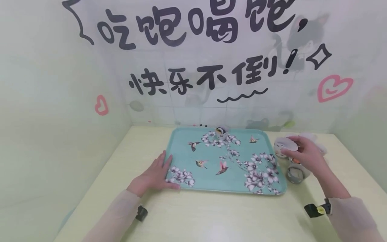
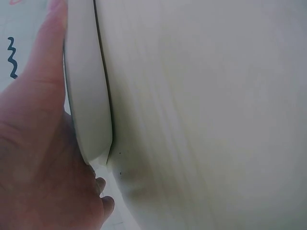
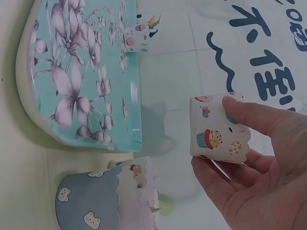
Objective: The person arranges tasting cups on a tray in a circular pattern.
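My right hand [image 1: 308,154] holds a white paper baking cup [image 3: 218,132] between thumb and fingers, just off the tray's right edge. The cup has a scalloped rim and printed cupcakes, and is raised above the table in the right wrist view. At the front left corner of the turquoise tray [image 1: 181,144], my left hand [image 1: 153,174] rests with fingers along the left edge and the thumb along the front edge. A small patterned cup [image 1: 222,134] stands near the tray's back edge, with something dark, white and yellow in it.
Right of the tray stands a grey-blue paper cup [image 3: 88,201] with printed bears. More cups are grouped behind it, partly hidden by my right hand; something orange shows among them. A lettered wall [image 1: 196,114] closes off the table's back.
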Available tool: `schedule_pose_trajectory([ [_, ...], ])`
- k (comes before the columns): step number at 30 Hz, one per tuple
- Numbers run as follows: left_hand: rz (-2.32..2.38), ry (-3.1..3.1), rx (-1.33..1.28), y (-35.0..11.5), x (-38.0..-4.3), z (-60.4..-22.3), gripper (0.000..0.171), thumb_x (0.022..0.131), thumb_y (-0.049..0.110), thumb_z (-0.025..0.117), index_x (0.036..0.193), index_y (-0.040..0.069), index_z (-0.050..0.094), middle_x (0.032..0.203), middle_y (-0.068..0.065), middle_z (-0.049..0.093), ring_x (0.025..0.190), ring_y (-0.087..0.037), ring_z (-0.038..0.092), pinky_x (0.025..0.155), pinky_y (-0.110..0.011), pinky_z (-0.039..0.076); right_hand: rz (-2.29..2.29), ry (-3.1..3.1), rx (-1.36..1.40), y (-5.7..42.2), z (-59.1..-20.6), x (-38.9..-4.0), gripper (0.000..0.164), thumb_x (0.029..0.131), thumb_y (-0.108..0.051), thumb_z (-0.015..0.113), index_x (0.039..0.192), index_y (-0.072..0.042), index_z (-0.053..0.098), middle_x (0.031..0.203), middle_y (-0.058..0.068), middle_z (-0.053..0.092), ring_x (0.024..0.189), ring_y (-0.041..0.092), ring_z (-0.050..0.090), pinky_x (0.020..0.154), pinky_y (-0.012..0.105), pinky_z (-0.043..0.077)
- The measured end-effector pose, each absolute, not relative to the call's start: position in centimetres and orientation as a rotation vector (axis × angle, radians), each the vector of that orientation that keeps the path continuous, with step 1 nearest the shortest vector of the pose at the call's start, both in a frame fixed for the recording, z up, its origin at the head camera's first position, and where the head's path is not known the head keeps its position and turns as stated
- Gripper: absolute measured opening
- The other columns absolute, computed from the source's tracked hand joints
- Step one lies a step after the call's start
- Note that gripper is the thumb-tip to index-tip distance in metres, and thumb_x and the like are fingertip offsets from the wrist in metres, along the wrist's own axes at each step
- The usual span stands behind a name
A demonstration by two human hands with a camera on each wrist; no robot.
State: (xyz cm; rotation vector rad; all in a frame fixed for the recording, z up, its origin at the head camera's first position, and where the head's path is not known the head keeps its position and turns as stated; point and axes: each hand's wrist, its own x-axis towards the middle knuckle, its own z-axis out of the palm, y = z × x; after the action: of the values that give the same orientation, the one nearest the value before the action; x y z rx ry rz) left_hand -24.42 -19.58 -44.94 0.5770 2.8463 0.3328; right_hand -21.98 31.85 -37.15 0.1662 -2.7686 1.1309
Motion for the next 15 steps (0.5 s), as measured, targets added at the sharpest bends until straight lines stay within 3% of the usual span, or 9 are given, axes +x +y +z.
schedule_pose_trajectory([
  [10, 0.354, 2.835, 0.604, -19.8, -24.7, -44.8, 0.13, 0.072, 0.074, 0.072, 0.159, -0.002, 0.01, 0.164, -0.031, -0.005, 0.153, -0.049, 0.003, 0.125, -0.059, 0.014, 1.168, -2.782, 0.107, 30.3, -37.1, -23.0, 0.066, 0.094, -0.032, 0.07, 0.142, 0.006, 0.045, 0.13, 0.029, 0.057, 0.087, -0.009, 0.05, 0.066, 0.013, 0.05],
  [13, 0.375, 2.83, 0.607, -19.7, -24.8, -44.9, 0.132, 0.071, 0.075, 0.072, 0.158, -0.002, 0.011, 0.164, -0.032, -0.005, 0.152, -0.05, 0.003, 0.124, -0.061, 0.014, 1.195, -2.791, 0.087, 29.7, -37.0, -23.3, 0.068, 0.094, -0.034, 0.07, 0.144, 0.004, 0.045, 0.133, 0.028, 0.057, 0.092, -0.001, 0.054, 0.068, 0.012, 0.05],
  [15, 0.371, 2.827, 0.6, -19.7, -24.8, -45.2, 0.133, 0.07, 0.078, 0.07, 0.159, -0.001, 0.009, 0.164, -0.03, -0.006, 0.153, -0.049, 0.002, 0.124, -0.06, 0.014, 1.225, -2.797, 0.078, 29.3, -37.0, -23.6, 0.068, 0.094, -0.033, 0.07, 0.144, 0.004, 0.043, 0.133, 0.028, 0.056, 0.097, 0.011, 0.06, 0.068, 0.014, 0.051],
])
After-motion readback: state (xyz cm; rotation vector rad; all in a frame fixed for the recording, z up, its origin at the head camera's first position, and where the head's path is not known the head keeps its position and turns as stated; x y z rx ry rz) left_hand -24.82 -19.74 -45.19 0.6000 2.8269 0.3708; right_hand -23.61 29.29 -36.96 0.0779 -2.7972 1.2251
